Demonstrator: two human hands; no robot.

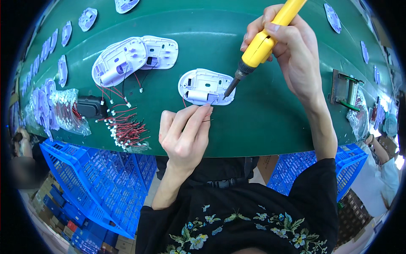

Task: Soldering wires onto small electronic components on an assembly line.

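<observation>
On the green table in front of me lies a white plastic shell with moulded ribs and a white cylinder along its near side. My right hand grips a yellow soldering iron, its dark tip angled down at the shell's near right end. My left hand is at the shell's near edge, fingertips pinched together on a thin wire whose dark end sticks out to the right. A short red wire shows between the shell and those fingers. Whether the iron's tip touches metal is too small to tell.
Two overlapping shells with wires lie to the left. Nearer are loose red wires with white connectors, a black case and a bag of connectors. A metal stand sits right. Blue crates stand below the table edge.
</observation>
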